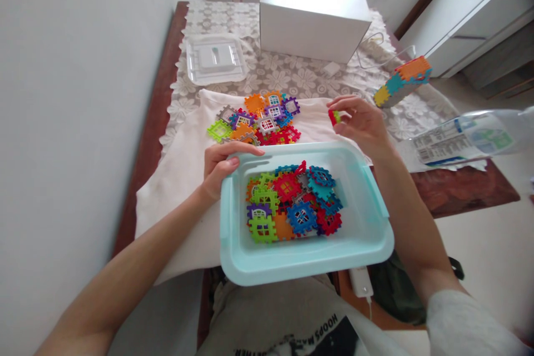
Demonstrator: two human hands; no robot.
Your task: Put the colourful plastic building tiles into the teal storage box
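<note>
My left hand (221, 166) grips the far left corner of a light blue plastic tub (367, 236), fingers over its rim. Inside the tub lie several interlocking building tiles (287, 186) in green, red, blue, orange and purple, some with window grids. Beyond the tub's right side, my right hand (361, 122) pinches a small red and yellow-green piece (334, 117) between thumb and fingers, above the white cloth (179, 228). A loose pile of similar tiles (267, 117) rests on the cloth just past the tub's far rim.
A white box (312, 25) stands at the back, with a clear plastic lid (216, 58) to its left. On the right are a structure of joined tiles (403, 82) and a plastic bottle (471, 136). A wall (83, 67) runs along the left.
</note>
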